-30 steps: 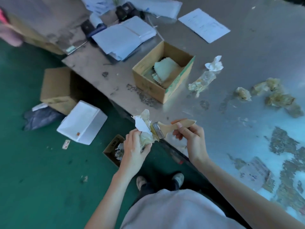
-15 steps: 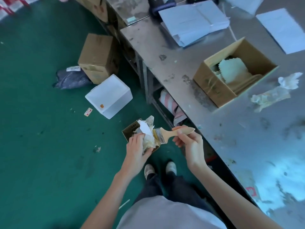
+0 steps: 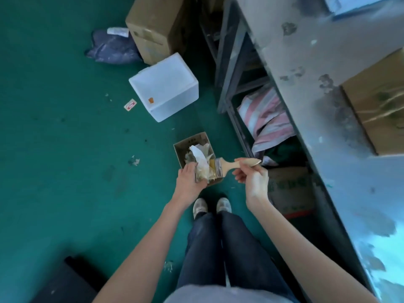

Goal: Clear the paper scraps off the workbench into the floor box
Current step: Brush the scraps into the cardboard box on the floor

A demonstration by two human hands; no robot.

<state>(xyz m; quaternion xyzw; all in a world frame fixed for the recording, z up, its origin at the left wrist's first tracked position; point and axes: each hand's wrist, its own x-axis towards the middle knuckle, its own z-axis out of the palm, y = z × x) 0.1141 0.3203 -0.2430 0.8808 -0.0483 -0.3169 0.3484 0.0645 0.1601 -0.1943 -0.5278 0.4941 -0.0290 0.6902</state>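
My left hand (image 3: 188, 177) grips a wad of crumpled white and yellowish paper scraps (image 3: 202, 162) directly above a small open cardboard floor box (image 3: 190, 142) on the green floor. My right hand (image 3: 251, 174) pinches the wooden handle of a flat paintbrush (image 3: 231, 165), whose bristles press against the scraps. More scraps lie inside the box. The grey workbench (image 3: 310, 62) runs down the right side.
A white foam box (image 3: 166, 86), a brown carton (image 3: 157, 25) and a dark bag (image 3: 111, 49) sit on the floor behind. A striped cloth (image 3: 266, 119) and a printed carton (image 3: 290, 189) lie under the bench. A cardboard box (image 3: 378, 101) stands on the bench. My shoes (image 3: 211, 205) are close to the floor box.
My view has swung down from the bench top to the floor. Both hands, with the scraps and brush, have moved off the bench edge to above the floor box.
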